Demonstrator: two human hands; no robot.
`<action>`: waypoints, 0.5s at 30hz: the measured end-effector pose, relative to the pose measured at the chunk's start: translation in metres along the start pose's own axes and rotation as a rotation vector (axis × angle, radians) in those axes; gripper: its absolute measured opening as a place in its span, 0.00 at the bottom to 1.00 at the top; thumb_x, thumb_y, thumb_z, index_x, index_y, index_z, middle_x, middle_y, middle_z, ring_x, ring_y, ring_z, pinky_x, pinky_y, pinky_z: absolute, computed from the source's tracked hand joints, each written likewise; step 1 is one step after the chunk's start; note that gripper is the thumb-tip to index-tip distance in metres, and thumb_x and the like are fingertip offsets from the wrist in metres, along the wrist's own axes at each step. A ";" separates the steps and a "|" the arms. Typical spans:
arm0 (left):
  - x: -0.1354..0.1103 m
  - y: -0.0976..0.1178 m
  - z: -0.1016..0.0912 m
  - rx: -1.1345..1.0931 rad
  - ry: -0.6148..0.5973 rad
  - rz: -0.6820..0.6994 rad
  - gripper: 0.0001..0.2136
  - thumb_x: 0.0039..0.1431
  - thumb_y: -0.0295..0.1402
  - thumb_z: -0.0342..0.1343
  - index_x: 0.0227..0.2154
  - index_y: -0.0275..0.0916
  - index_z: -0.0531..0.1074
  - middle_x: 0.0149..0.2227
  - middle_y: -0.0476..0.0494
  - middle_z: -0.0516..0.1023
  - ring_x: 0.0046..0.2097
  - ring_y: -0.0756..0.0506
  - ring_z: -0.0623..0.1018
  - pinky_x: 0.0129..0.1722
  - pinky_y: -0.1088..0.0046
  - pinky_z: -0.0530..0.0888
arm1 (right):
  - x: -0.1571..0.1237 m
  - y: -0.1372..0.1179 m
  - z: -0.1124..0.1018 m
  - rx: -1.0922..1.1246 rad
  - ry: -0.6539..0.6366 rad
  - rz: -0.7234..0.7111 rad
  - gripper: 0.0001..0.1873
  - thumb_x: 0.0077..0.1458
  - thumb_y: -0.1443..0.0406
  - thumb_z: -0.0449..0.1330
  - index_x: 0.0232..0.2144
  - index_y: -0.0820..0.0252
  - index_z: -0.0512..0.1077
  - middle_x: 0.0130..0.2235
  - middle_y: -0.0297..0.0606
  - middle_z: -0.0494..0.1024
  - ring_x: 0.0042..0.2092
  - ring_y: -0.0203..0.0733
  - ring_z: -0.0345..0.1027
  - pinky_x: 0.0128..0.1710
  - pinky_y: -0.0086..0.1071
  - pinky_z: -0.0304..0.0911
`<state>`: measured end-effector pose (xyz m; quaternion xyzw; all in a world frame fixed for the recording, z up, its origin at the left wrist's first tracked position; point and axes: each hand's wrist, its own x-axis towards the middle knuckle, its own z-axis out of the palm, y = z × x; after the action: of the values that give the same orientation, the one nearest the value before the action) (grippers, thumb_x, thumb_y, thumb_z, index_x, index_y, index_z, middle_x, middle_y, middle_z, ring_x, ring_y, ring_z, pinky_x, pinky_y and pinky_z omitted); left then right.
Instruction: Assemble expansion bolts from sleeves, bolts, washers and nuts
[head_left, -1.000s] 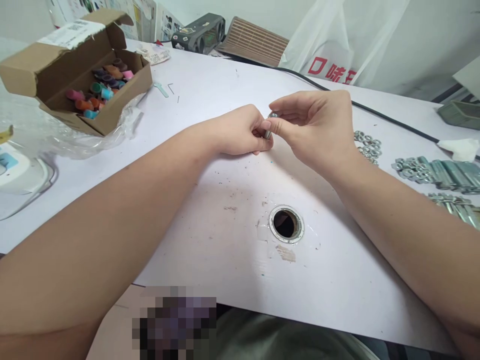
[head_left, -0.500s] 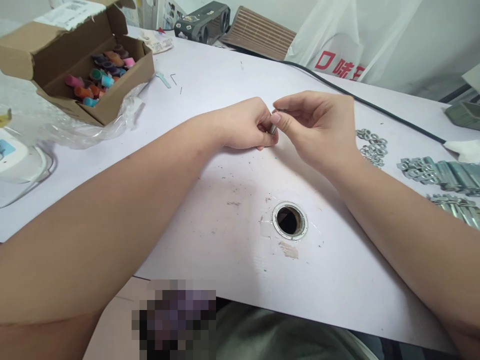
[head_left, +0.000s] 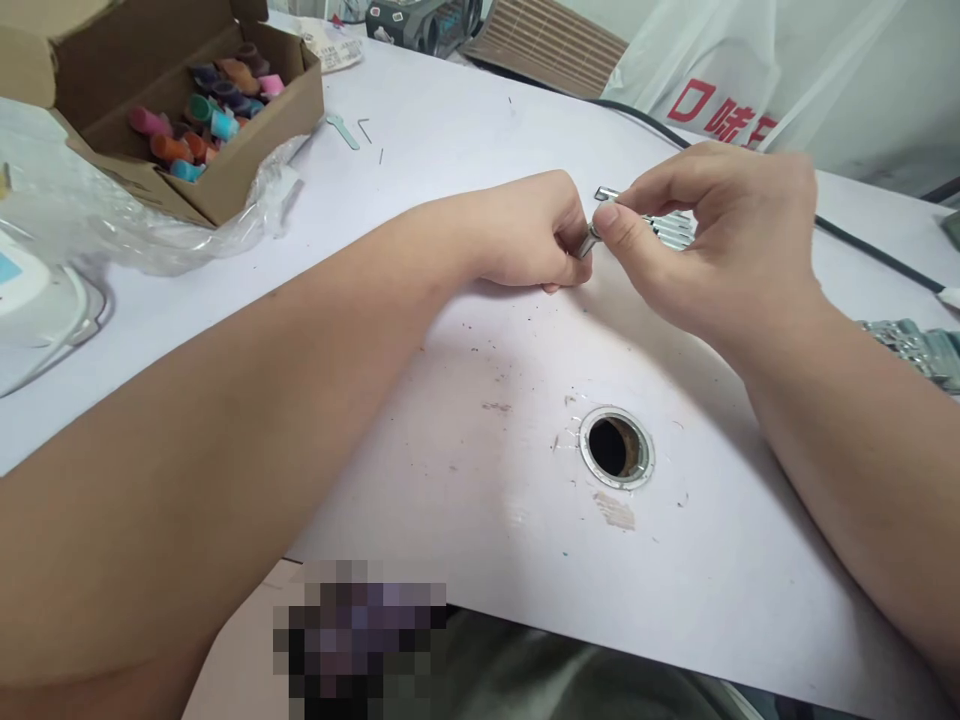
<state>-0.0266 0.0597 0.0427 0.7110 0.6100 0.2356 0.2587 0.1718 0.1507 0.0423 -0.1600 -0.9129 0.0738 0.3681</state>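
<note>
My left hand (head_left: 536, 232) is closed in a fist, with a short silver metal rod (head_left: 588, 243) poking out between thumb and forefinger. Thumb and forefinger of my right hand (head_left: 720, 235) are pinched together at the outer end of that rod. Any small part between those fingertips is hidden. Behind the right fingers, several shiny metal cylinders (head_left: 673, 230) are partly visible in a row. One silver piece (head_left: 606, 193) shows just above the right thumb; whether it is held or lies on the table, I cannot tell.
A round metal-rimmed hole (head_left: 616, 447) opens in the white table (head_left: 465, 500). Metal hardware (head_left: 911, 350) lies at right, partly behind my forearm. A cardboard box (head_left: 262, 150) of colourful pieces stands at left on clear plastic (head_left: 150, 235). A small wrench (head_left: 343, 131) and black cable (head_left: 877, 253) lie farther back.
My right hand has shifted right and its fingers have opened slightly away from the left fist, uncovering the metal cylinders. The whole view has turned a little, moving the table contents.
</note>
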 end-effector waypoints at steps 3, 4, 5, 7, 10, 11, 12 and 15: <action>0.001 0.000 0.001 0.007 0.001 -0.009 0.11 0.58 0.41 0.60 0.24 0.42 0.75 0.25 0.48 0.73 0.27 0.48 0.68 0.32 0.63 0.65 | 0.001 -0.001 0.001 -0.022 0.026 -0.009 0.18 0.63 0.51 0.68 0.26 0.53 0.74 0.31 0.39 0.80 0.37 0.48 0.78 0.42 0.47 0.74; 0.000 0.001 0.001 0.011 0.003 -0.015 0.10 0.57 0.40 0.60 0.24 0.42 0.74 0.25 0.48 0.73 0.27 0.47 0.69 0.32 0.62 0.65 | 0.001 -0.002 0.002 0.008 0.032 0.002 0.16 0.62 0.53 0.68 0.27 0.52 0.73 0.32 0.39 0.81 0.37 0.47 0.78 0.42 0.46 0.74; 0.000 0.003 0.001 0.007 0.003 -0.023 0.09 0.57 0.39 0.61 0.24 0.42 0.74 0.25 0.48 0.73 0.28 0.47 0.69 0.33 0.62 0.65 | 0.001 -0.003 0.002 0.058 0.042 0.011 0.12 0.60 0.55 0.69 0.29 0.52 0.75 0.33 0.39 0.82 0.38 0.47 0.78 0.42 0.46 0.74; -0.001 0.008 0.001 -0.011 0.001 -0.019 0.08 0.56 0.37 0.62 0.24 0.42 0.74 0.25 0.48 0.73 0.29 0.48 0.68 0.34 0.62 0.64 | 0.000 -0.005 0.003 0.183 0.038 0.030 0.06 0.57 0.60 0.70 0.36 0.52 0.79 0.38 0.41 0.85 0.40 0.48 0.80 0.43 0.44 0.75; -0.003 0.012 -0.001 -0.029 -0.001 -0.030 0.11 0.55 0.35 0.63 0.20 0.43 0.71 0.23 0.50 0.70 0.28 0.48 0.66 0.33 0.61 0.61 | 0.000 -0.009 0.003 0.291 0.010 0.030 0.05 0.57 0.63 0.68 0.38 0.50 0.83 0.39 0.41 0.86 0.39 0.49 0.81 0.40 0.45 0.75; -0.003 0.013 -0.001 -0.025 -0.001 -0.035 0.11 0.55 0.36 0.63 0.20 0.43 0.71 0.23 0.50 0.70 0.27 0.48 0.66 0.33 0.61 0.62 | 0.001 -0.010 0.002 0.286 0.010 0.038 0.03 0.58 0.63 0.68 0.35 0.50 0.83 0.37 0.41 0.86 0.37 0.49 0.80 0.38 0.45 0.74; -0.003 0.012 -0.002 -0.022 0.002 -0.041 0.10 0.55 0.36 0.63 0.20 0.43 0.72 0.23 0.50 0.71 0.27 0.48 0.66 0.32 0.61 0.62 | 0.001 -0.011 0.001 0.277 0.025 0.049 0.03 0.57 0.63 0.68 0.31 0.50 0.81 0.34 0.41 0.85 0.35 0.49 0.78 0.36 0.46 0.72; -0.004 0.010 -0.001 -0.025 0.004 -0.039 0.09 0.55 0.38 0.63 0.22 0.42 0.76 0.23 0.49 0.75 0.26 0.48 0.69 0.32 0.61 0.65 | 0.001 -0.012 0.001 0.267 0.061 0.100 0.14 0.58 0.61 0.67 0.21 0.52 0.72 0.25 0.39 0.79 0.30 0.47 0.74 0.34 0.45 0.66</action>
<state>-0.0208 0.0549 0.0501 0.6951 0.6212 0.2397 0.2711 0.1679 0.1401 0.0450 -0.1573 -0.8743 0.2079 0.4095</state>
